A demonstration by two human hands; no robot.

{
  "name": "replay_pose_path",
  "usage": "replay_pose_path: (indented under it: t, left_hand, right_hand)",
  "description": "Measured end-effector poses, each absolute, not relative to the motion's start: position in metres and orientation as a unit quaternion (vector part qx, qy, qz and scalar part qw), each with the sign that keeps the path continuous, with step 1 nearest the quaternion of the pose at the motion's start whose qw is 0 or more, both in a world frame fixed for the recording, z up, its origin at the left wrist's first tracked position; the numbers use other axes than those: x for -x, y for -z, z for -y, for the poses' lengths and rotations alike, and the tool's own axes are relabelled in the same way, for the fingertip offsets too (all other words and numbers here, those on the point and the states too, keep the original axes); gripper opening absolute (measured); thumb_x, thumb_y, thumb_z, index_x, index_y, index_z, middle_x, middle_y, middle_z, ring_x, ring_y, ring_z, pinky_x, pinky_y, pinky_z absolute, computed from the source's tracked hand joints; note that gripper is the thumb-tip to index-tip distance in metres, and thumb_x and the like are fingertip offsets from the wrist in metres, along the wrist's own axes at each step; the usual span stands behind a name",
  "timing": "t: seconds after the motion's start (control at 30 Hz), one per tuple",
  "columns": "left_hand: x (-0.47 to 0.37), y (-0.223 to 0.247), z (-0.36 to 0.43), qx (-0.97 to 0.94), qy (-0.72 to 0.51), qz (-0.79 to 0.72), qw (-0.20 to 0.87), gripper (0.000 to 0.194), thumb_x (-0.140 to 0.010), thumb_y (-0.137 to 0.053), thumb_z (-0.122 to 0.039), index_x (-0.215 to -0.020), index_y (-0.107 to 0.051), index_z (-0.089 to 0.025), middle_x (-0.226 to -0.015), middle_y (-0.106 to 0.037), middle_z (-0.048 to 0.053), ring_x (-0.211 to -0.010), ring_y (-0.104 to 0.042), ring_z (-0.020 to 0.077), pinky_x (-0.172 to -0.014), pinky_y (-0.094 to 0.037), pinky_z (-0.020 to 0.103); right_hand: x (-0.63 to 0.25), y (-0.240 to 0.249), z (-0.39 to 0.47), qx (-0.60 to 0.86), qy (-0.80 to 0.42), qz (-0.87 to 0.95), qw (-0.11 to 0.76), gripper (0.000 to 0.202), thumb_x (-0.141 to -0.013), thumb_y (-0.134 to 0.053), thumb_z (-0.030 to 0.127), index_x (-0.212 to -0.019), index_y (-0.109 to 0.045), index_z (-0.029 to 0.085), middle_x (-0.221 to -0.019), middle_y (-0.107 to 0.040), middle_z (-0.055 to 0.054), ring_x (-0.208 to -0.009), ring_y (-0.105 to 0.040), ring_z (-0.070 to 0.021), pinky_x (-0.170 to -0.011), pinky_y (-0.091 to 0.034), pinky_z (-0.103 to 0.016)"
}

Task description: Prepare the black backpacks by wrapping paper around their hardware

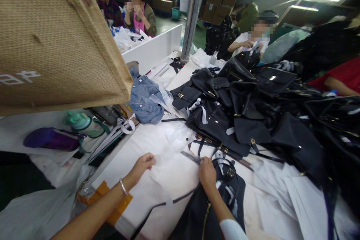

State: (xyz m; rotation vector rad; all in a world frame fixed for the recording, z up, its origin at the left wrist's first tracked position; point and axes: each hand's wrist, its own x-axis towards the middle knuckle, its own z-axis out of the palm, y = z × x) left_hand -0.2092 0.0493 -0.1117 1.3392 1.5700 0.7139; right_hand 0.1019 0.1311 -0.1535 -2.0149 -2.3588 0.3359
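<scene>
My left hand (146,162), with a bracelet on the wrist, is over the white table (137,183); its fingers are pressed together, and what they pinch is too faint to make out. My right hand (207,170) is closed on a dark strap (190,156) just above a black bag (194,210). That bag lies at the front edge, with a gold zipper and white wrapping on its handles. A thin black strap (182,197) runs left from it across the table.
A pile of black bags (225,105) covers the right side. White sheets (303,198) lie front right. A denim item (147,99) is near a metal post (192,18). A burlap bag (62,45) hangs upper left. Bottles (52,138) stand left. Several people work beyond.
</scene>
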Motion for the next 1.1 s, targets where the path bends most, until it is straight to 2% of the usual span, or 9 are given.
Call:
replay_pose_path:
  t: [0.17,0.27,0.37,0.53,0.6,0.7,0.77,0.93,1.1]
  left_hand:
    - [0.214,0.09,-0.057,-0.465,-0.376,-0.654,0.464,0.019,-0.082,-0.055,-0.037,-0.082,-0.056,-0.018,-0.074,-0.055,-0.001,-0.068,-0.049,0.0137,-0.065,-0.041,0.025]
    - [0.194,0.078,-0.06,-0.458,-0.404,-0.64,0.467,0.019,-0.081,-0.058,-0.037,-0.082,-0.06,-0.018,-0.079,-0.059,0.0,-0.074,-0.052,0.0151,-0.07,-0.041,0.025]
    - [0.176,0.068,-0.063,-0.468,-0.412,-0.623,0.473,0.019,-0.082,-0.058,-0.037,-0.081,-0.061,-0.018,-0.08,-0.062,0.001,-0.075,-0.054,0.0155,-0.069,-0.041,0.025]
    - [0.165,0.051,-0.068,-0.529,-0.386,-0.59,0.472,0.015,-0.085,-0.055,-0.031,-0.082,-0.061,-0.018,-0.08,-0.063,0.002,-0.076,-0.056,0.0162,-0.068,-0.043,0.026]
    - [0.167,0.042,-0.07,-0.563,-0.387,-0.562,0.467,0.012,-0.084,-0.055,-0.027,-0.09,-0.062,-0.019,-0.097,-0.065,0.005,-0.089,-0.058,0.0184,-0.076,-0.045,0.028]
    - [0.17,0.02,-0.077,-0.622,-0.394,-0.477,0.48,0.045,-0.081,-0.059,-0.021,-0.125,-0.052,-0.022,-0.14,-0.046,0.009,-0.126,-0.044,0.0243,-0.103,-0.037,0.037]
    - [0.17,0.006,-0.088,-0.654,-0.361,-0.4,0.531,0.062,-0.08,-0.062,-0.021,-0.138,-0.04,-0.024,-0.147,-0.04,0.008,-0.134,-0.036,0.0258,-0.112,-0.026,0.042]
    - [0.164,0.001,-0.125,-0.623,-0.205,-0.242,0.715,0.044,-0.08,-0.067,-0.035,-0.121,-0.06,-0.022,-0.114,-0.066,0.006,-0.107,-0.059,0.0246,-0.095,-0.043,0.037]
    - [0.158,0.034,-0.14,-0.578,-0.155,-0.296,0.745,0.035,-0.067,-0.078,-0.044,-0.089,-0.07,-0.018,-0.076,-0.067,0.0,-0.073,-0.058,0.0148,-0.071,-0.044,0.026]
  right_hand:
    - [-0.086,0.129,-0.126,0.62,-0.103,0.777,0.013,0.023,-0.093,-0.043,0.03,-0.105,-0.056,0.014,-0.095,-0.059,-0.013,-0.088,-0.059,-0.0266,-0.073,-0.044,-0.036]
    - [-0.072,0.094,-0.118,0.597,-0.126,0.782,0.125,0.034,-0.094,-0.042,0.039,-0.116,-0.051,0.015,-0.109,-0.058,-0.016,-0.105,-0.054,-0.029,-0.086,-0.044,-0.041]
    - [-0.047,0.062,-0.103,0.534,-0.26,0.773,0.226,0.038,-0.091,-0.049,0.045,-0.119,-0.05,0.02,-0.115,-0.058,-0.012,-0.105,-0.055,-0.0245,-0.091,-0.044,-0.037]
    - [-0.014,0.04,-0.088,0.532,-0.49,0.643,0.252,0.029,-0.085,-0.057,0.045,-0.098,-0.059,0.019,-0.08,-0.062,-0.001,-0.073,-0.057,-0.0163,-0.067,-0.045,-0.026]
    - [-0.015,0.038,-0.086,0.538,-0.518,0.609,0.269,0.027,-0.087,-0.054,0.044,-0.083,-0.06,0.018,-0.07,-0.058,0.001,-0.066,-0.053,-0.0142,-0.063,-0.041,-0.024]
    - [-0.024,0.034,-0.084,0.536,-0.54,0.581,0.289,0.029,-0.086,-0.055,0.046,-0.076,-0.057,0.018,-0.065,-0.054,0.003,-0.062,-0.05,-0.0129,-0.061,-0.038,-0.024]
    - [-0.028,0.029,-0.08,0.517,-0.567,0.572,0.29,0.031,-0.085,-0.056,0.048,-0.074,-0.055,0.019,-0.062,-0.051,0.003,-0.059,-0.047,-0.0124,-0.058,-0.037,-0.023]
    - [-0.032,0.017,-0.073,0.503,-0.551,0.607,0.275,0.037,-0.087,-0.052,0.05,-0.066,-0.047,0.02,-0.057,-0.048,0.004,-0.055,-0.044,-0.0113,-0.055,-0.034,-0.022]
    - [-0.048,0.023,-0.073,0.554,-0.485,0.635,0.234,0.041,-0.092,-0.042,0.051,-0.066,-0.047,0.02,-0.056,-0.046,0.005,-0.054,-0.045,-0.0107,-0.054,-0.032,-0.021]
